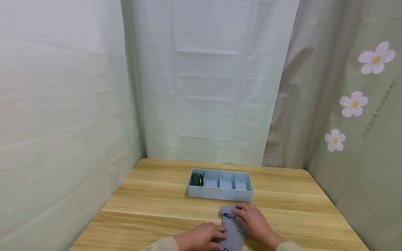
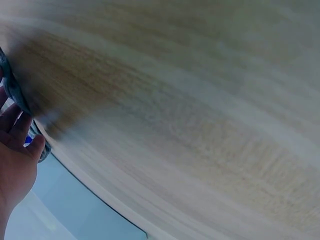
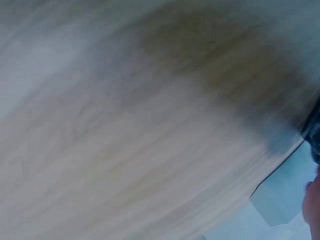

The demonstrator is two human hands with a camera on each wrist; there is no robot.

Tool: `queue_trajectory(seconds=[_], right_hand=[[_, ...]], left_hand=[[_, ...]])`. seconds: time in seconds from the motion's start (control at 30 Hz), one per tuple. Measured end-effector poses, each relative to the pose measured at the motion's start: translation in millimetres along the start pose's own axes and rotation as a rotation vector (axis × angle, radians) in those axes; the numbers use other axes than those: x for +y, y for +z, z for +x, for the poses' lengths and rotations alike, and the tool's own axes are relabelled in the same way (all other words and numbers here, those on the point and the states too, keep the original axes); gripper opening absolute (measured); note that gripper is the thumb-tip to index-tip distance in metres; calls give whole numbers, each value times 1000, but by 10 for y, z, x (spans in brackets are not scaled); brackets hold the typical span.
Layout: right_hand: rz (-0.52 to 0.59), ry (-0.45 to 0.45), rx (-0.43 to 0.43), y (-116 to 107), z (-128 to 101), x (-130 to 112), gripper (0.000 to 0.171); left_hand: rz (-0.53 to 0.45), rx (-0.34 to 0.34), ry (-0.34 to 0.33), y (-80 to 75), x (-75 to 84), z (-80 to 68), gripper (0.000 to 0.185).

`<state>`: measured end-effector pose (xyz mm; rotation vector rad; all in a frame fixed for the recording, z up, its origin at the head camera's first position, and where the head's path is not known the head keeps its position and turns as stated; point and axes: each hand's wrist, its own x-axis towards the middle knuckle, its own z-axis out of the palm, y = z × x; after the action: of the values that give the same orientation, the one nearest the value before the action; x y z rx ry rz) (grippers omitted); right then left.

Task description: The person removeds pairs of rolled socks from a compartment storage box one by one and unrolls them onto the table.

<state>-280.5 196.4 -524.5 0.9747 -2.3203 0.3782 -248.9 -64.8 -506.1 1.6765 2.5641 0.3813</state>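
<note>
A grey ribbed sock (image 1: 233,228) with dark blue marks lies on the table in front of the tray in the head view. My left hand (image 1: 202,237) reaches onto its left edge with the fingers stretched out. Over the upper right part of the sock lies my right hand (image 1: 252,221), its fingertips on the fabric near a fold; its thumb is hidden. In the left wrist view, the left hand (image 2: 17,160) is at the left edge beside the cloth. Only a sliver of the right hand (image 3: 312,205) shows in the right wrist view.
A light blue tray (image 1: 220,192) with several compartments stands behind the sock. Its leftmost compartment holds a dark green bundle (image 1: 195,179) with yellow marks. The wooden table (image 1: 150,195) is bordered by hanging curtains (image 1: 204,104) at the back and both sides.
</note>
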Motion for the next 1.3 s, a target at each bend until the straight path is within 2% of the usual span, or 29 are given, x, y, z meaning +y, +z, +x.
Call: queue_trajectory(seconds=[0.07, 0.13, 0.2, 0.3, 0.33, 0.4, 0.5, 0.6, 0.73, 0.8, 0.87, 0.9, 1.0, 1.07, 1.13, 1.2, 1.3], right_hand=[[2, 31, -81, 2, -5, 5, 31], [11, 96, -137, 18, 1, 11, 32], [11, 144, -156, 41, 22, 19, 30], [27, 190, -146, 72, 72, 30, 24], [35, 209, -143, 79, 92, 34, 21], [64, 269, -141, 81, 131, 39, 17], [107, 395, -165, 79, 175, 54, 12], [122, 500, -179, 67, 199, 69, 11], [85, 544, -134, 61, 197, 67, 8], [44, 531, -85, 67, 186, 60, 10], [4, 470, -30, 80, 169, 59, 15], [-12, 425, -1, 87, 160, 62, 18], [-51, 212, 42, 102, 138, 81, 21], [-75, 90, 18, 110, 117, 92, 21], [-93, 25, -46, 113, 101, 93, 20], [-104, 27, -134, 117, 83, 83, 22], [-106, 77, -244, 103, 83, 55, 27]], left_hand=[[-23, -11, -17, 25, -42, -7, 39], [-28, -18, -23, 114, -135, -3, 40], [-21, -18, -17, 262, -269, 13, 40], [-8, -12, -10, 346, -347, 26, 40], [-5, -6, -3, 334, -336, 25, 40], [-15, 7, 4, 206, -224, 6, 39], [-3, 26, 28, 43, -71, -17, 38], [8, 25, 32, -14, -7, -29, 36], [-3, 10, 26, -29, 12, -33, 36], [-3, 5, 27, -15, -5, -27, 35], [-6, 0, 28, -8, -17, -22, 36], [-6, -1, 26, -5, -24, -21, 36], [-11, -4, 14, -2, -37, -23, 36], [-20, -9, 1, -16, -25, -28, 37], [-29, -17, -12, -30, -16, -30, 37], [-29, -23, -16, -32, -13, -27, 37], [-44, -27, -11, -19, -31, -22, 37]])
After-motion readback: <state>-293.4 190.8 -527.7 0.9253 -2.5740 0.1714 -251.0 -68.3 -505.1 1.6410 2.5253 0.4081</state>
